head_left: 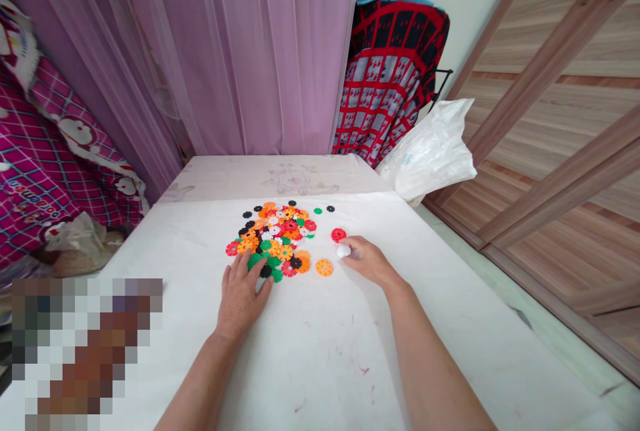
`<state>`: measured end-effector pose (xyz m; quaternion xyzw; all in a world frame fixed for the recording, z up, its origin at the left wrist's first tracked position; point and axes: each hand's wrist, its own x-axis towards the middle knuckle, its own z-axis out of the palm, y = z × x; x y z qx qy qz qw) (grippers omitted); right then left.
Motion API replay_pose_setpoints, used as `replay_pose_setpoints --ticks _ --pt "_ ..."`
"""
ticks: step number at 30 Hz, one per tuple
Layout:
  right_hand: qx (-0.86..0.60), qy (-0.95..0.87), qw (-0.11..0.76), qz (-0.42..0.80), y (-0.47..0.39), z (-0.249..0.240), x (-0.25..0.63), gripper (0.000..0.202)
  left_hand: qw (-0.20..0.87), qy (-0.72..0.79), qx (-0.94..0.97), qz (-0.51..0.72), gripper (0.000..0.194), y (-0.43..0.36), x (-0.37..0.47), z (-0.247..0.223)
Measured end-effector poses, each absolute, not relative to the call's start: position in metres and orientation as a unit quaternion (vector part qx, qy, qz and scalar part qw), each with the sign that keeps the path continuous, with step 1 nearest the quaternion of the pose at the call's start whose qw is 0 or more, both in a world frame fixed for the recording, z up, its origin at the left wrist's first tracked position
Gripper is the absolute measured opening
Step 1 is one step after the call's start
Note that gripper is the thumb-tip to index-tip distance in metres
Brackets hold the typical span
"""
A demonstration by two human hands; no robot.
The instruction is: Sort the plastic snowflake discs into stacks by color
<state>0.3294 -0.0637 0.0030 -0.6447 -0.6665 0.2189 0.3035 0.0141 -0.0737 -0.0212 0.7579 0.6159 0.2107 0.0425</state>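
Note:
A heap of notched plastic discs [275, 234] in orange, red, green, white and black lies on the white-covered table. My left hand [243, 291] rests at the heap's near left edge, fingers spread over green and black discs. To the right of the heap, my right hand [367, 259] pinches small white discs [343, 251] between thumb and fingers; how many cannot be told. Just beyond that hand lies a red disc [339, 235], apart from the heap. An orange disc [324, 267] lies flat to its left and nearer me.
The white table cover [310, 364] carries some reddish marks. Off the right far corner leans a white plastic bag [430, 151]. Purple curtains [260, 51] hang behind, and a wooden wardrobe [560, 118] stands right. A pixelated patch hides the lower left.

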Motion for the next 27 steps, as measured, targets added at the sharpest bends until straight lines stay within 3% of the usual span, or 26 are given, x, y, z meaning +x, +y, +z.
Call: replay_pose_setpoints --ticks 13,19,27 --pt "-0.675 -0.681 0.246 0.143 -0.062 0.003 0.320 0.041 0.031 0.610 0.764 0.209 0.045 -0.074 0.014 -0.023" --pt "-0.640 -0.712 0.286 0.044 -0.064 0.015 0.297 0.022 0.032 0.609 0.765 0.205 0.044 -0.074 0.014 -0.022" --pt "-0.588 -0.796 0.135 0.043 -0.073 0.026 0.231 0.024 0.028 0.608 0.762 0.219 0.042 -0.074 0.016 -0.023"
